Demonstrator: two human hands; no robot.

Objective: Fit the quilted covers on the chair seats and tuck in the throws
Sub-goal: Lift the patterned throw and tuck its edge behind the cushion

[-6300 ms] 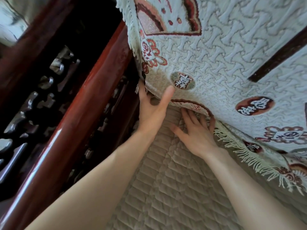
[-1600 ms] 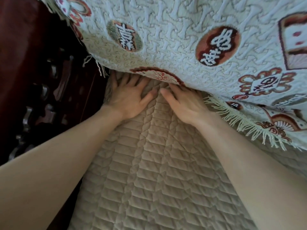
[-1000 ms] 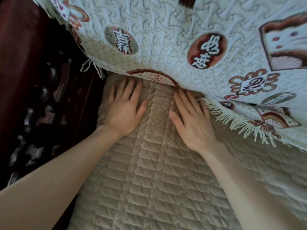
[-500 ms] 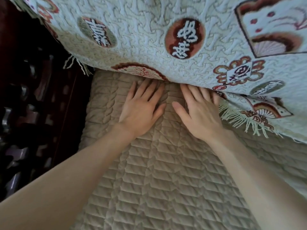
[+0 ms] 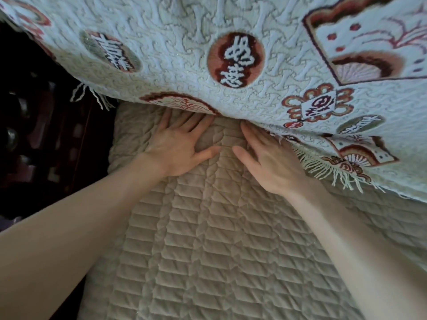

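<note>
A beige quilted cover (image 5: pixel 208 250) lies over the chair seat and fills the lower middle of the view. A pale patterned throw (image 5: pixel 184 42) with red medallions and a fringed hem hangs down over the seat's back. My left hand (image 5: pixel 178 148) lies flat on the cover, fingers straight, with its fingertips under the throw's lower edge. My right hand (image 5: pixel 270 162) presses flat beside it, its fingertips also hidden beneath the throw by the fringe (image 5: pixel 335 172).
The chair's dark carved wooden frame (image 5: pixel 46 135) runs along the left side, close to the cover's left edge. The throw's fringed corner hangs at the right above more quilted cover.
Both hands have slid forward along the cover, so their fingertips now sit under the throw's hem. The view has shifted slightly right.
</note>
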